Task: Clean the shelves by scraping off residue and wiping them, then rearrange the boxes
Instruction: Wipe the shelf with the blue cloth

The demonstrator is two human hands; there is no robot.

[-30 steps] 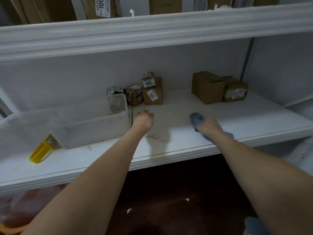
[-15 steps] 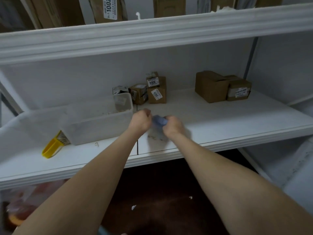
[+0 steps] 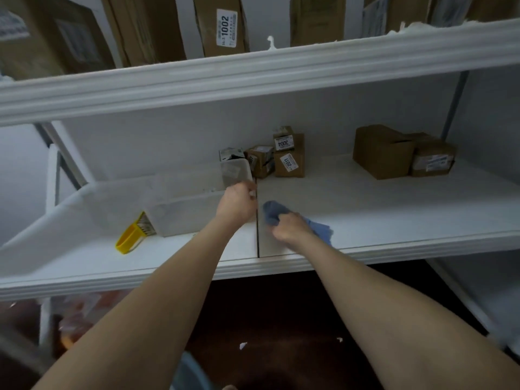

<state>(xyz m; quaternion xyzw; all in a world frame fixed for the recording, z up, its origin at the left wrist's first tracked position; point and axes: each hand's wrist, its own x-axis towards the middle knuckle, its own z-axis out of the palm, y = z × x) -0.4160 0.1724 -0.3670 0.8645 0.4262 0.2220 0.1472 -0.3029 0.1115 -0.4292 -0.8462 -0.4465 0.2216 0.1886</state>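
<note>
The white shelf (image 3: 408, 246) has a seam down its middle. My right hand (image 3: 289, 229) grips a bunched blue cloth (image 3: 271, 213) and presses it on the shelf just right of the seam. My left hand (image 3: 239, 204) is a curled fist at the seam, against the corner of a clear plastic bin (image 3: 191, 212); I see nothing in it. Small labelled cardboard boxes (image 3: 289, 163) stand at the back centre. Two larger brown boxes (image 3: 380, 152) stand at the back right.
A yellow scraper (image 3: 129, 239) lies on the shelf left of the bin. Tall cardboard boxes (image 3: 222, 26) line the upper shelf, whose thick front rail (image 3: 253, 77) overhangs. Below the shelf are a dark floor and paper scraps.
My right hand swept the cloth left across the shelf up to my left fist, then drew slightly back to the right. My left fist shifted a little toward the bin.
</note>
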